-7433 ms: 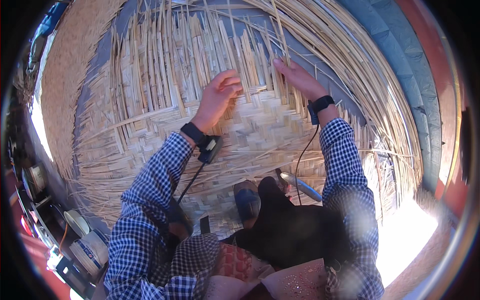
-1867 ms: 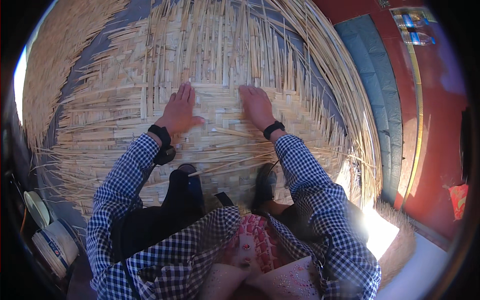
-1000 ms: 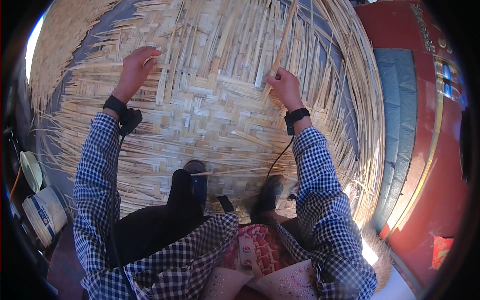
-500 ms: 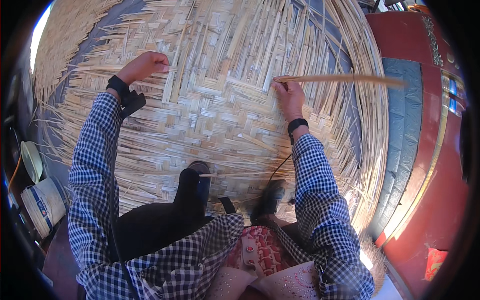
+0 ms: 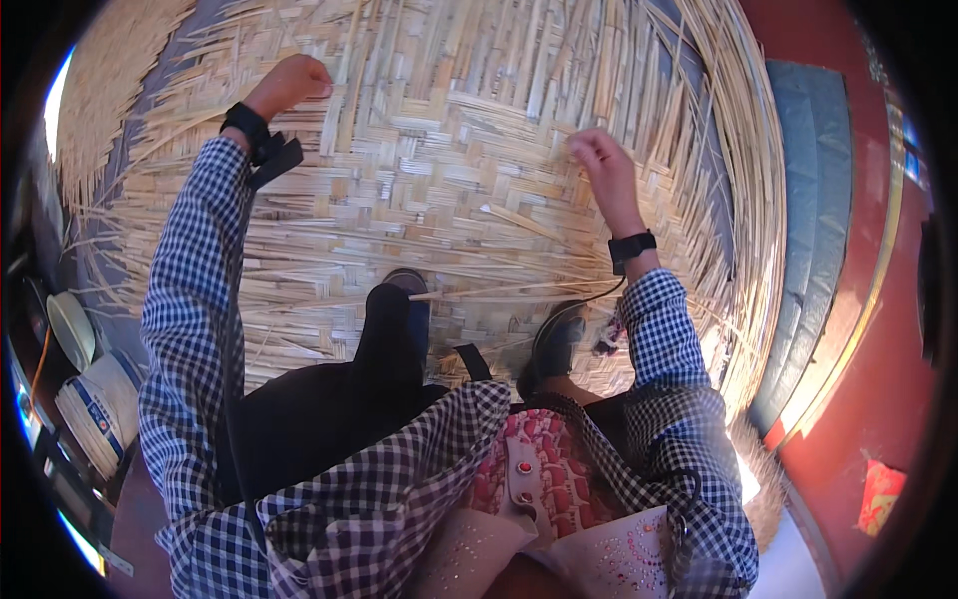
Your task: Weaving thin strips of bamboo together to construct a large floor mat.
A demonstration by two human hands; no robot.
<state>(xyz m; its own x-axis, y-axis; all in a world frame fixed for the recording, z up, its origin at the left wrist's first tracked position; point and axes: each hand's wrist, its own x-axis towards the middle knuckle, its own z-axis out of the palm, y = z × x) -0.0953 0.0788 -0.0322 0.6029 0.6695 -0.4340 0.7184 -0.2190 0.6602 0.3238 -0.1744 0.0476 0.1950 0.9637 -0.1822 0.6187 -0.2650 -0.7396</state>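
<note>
A partly woven mat [image 5: 419,190] of pale flat reed strips spreads under both hands, with loose strip ends fanning out at its edges. My left hand [image 5: 292,84] is over its far left part, fingers curled together beside several upright strips; what they hold, if anything, is hidden. To the right, my right hand [image 5: 606,172] hovers near the woven middle, its fingers bent and smeared by motion. No long strip shows sticking out of it. A loose strip [image 5: 524,222] lies slantwise on the weave between my hands and feet.
My shoes [image 5: 561,337] rest on the near part of the mat. A long bundle of reeds [image 5: 753,190] curves along the right side, beside a grey-blue padded sheet [image 5: 813,230] and a red surface [image 5: 858,399]. At left stand a white bucket [image 5: 98,411] and a pale bowl [image 5: 70,331].
The long strip in my right hand is no longer seen there; that hand has moved right. My left hand appears higher in the picture, and the view has shifted.
</note>
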